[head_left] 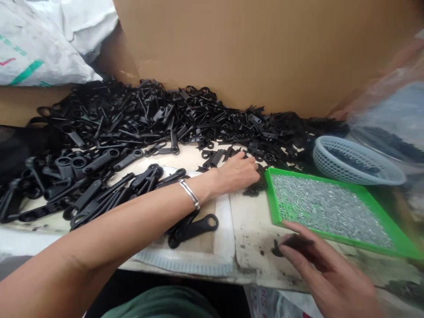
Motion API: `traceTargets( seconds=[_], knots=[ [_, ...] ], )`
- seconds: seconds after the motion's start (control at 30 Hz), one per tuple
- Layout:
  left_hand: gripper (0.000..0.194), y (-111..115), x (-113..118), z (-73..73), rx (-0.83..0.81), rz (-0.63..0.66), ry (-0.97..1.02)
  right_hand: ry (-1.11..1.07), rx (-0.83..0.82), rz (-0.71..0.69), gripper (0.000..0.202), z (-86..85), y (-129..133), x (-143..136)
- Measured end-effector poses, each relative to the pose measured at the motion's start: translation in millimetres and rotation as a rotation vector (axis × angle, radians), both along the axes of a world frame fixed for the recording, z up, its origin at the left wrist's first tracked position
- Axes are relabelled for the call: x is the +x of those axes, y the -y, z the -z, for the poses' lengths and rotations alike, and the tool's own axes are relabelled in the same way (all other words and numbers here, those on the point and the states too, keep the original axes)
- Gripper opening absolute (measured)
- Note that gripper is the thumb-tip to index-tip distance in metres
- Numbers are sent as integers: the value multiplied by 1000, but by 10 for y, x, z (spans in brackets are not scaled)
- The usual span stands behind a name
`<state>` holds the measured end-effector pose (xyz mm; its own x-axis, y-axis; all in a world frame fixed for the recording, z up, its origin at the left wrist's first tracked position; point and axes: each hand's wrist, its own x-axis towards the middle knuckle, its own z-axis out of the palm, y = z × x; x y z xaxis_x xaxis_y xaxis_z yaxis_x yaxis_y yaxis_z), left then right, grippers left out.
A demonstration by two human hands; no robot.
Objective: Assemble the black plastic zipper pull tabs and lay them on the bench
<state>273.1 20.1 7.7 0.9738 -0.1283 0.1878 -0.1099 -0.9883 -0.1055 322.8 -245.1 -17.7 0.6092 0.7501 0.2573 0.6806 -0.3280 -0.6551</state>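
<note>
My left hand (239,173) reaches across to the near edge of a heap of small black plastic parts (255,132). Its fingers curl down among them, and whatever lies under the fingertips is hidden. Lower right, my right hand (334,269) pinches a small black plastic part (296,242) between thumb and fingers, slightly blurred, beside the green tray (272,201). That tray holds many small silver metal pins (327,207). Beneath my left forearm, black plastic arms with ring-shaped ends (198,227) lie on a white board (223,247).
A large pile of black ringed arms (139,110) leans against the cardboard wall (251,48). At right stand a light-blue mesh basket (357,165) and a clear plastic bag (394,119). A white sack (43,44) hangs over the upper left. The table edge runs close to my lap.
</note>
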Motion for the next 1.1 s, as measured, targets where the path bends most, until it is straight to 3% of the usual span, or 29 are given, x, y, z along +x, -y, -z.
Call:
traceTargets(
  seconds=[0.1,0.23,0.33,0.4,0.47,0.57,0.67,0.73,0.83,0.9,1.03,1.1],
  knots=[
    [19,-24,-152,-57,38,10,0,-134,45,0,35,45,71,70],
    [19,3,-632,-286,10,-106,-18,-547,215,38,38,117,-12,48],
    [12,133,-999,-354,-395,-312,-62,-917,333,46,39,87,-214,-93],
    [6,252,-1156,-301,-751,-446,-67,-1087,406,43,36,20,-383,-218],
    [13,364,-1226,-194,-1023,-510,31,-1186,468,22,34,-53,-544,-331],
    [39,471,-1208,-29,-1333,-537,189,-1234,515,-2,28,-107,-697,-436],
    [63,490,-1133,40,-1576,-615,264,-1221,499,-20,22,-72,-722,-468],
    [56,473,-1086,20,-1770,-631,306,-1205,482,-33,18,-36,-702,-466],
    [21,445,-1047,-59,-2143,-626,307,-1125,508,8,17,-36,-680,-461],
    [4,447,-1045,-111,-2283,-652,320,-1068,532,44,22,-87,-690,-474],
    [11,508,-1090,-165,-2375,-665,422,-1051,535,67,39,-220,-756,-563],
    [12,547,-1123,-170,-2427,-651,502,-1077,515,60,37,-257,-801,-621]
  ],
)
